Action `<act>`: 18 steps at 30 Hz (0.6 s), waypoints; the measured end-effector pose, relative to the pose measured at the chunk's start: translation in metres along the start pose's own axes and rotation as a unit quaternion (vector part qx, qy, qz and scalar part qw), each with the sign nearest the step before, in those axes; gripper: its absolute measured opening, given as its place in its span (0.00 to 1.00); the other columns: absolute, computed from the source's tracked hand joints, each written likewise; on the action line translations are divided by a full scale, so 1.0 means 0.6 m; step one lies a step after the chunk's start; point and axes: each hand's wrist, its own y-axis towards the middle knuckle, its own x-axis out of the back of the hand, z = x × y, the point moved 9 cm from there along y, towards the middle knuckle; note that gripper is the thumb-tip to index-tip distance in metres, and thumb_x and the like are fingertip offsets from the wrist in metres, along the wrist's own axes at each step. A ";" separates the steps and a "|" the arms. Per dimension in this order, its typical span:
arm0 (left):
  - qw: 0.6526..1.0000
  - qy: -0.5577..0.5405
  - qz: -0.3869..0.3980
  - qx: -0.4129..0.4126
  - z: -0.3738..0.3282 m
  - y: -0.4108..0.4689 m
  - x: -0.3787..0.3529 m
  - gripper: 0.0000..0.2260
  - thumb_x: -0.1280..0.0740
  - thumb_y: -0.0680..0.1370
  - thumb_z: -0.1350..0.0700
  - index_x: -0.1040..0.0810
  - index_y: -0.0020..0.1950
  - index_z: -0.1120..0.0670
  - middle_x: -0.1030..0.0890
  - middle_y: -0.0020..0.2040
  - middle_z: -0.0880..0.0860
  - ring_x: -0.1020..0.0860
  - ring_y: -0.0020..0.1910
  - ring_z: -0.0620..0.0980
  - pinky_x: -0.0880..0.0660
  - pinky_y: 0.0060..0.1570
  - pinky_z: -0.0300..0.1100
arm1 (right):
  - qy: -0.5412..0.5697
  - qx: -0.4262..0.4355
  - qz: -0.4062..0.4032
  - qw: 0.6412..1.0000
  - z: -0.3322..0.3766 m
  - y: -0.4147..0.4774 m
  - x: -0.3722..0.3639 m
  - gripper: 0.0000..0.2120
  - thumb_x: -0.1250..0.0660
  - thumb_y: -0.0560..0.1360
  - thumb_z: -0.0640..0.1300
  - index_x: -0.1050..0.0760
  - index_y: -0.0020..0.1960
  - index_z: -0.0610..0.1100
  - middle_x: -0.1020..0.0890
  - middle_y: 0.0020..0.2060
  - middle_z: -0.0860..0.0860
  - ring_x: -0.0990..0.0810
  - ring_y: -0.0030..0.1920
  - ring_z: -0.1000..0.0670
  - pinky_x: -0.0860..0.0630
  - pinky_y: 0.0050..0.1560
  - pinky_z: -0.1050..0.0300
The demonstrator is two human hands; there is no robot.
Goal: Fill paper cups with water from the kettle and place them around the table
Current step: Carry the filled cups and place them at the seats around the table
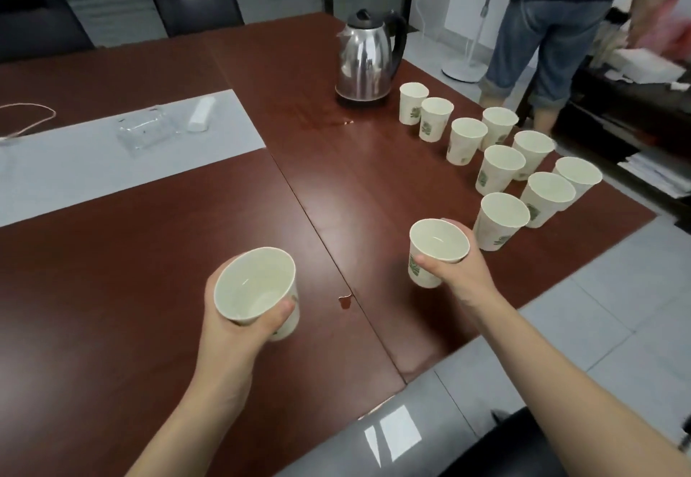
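My left hand (239,321) grips a white paper cup (256,284) above the near part of the dark red table (149,252). A second paper cup (438,242) with a green print is held by my right hand (461,267), just left of the cup cluster. Both held cups look to have water low inside. Several more paper cups (501,170) stand in a loose double row along the table's right side. The steel kettle (368,59) with a black handle and lid sits on its base at the far end, spout pointing left.
A small puddle (344,300) lies on the table seam between my hands, and a wet patch (318,121) spreads before the kettle. A clear plastic wrapper (146,132) and a white block (202,113) lie on the grey strip. A person (553,27) stands at the far right.
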 end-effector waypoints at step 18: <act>1.000 0.005 0.001 0.011 0.073 -0.016 0.000 0.32 0.27 0.55 0.50 0.30 0.58 0.44 0.23 0.54 0.42 0.24 0.53 0.40 0.25 0.49 0.33 | -0.001 -0.009 0.022 1.000 -0.069 0.017 0.009 0.38 0.22 0.56 0.40 0.33 0.62 0.52 0.24 0.55 0.57 0.24 0.54 0.62 0.25 0.56 0.63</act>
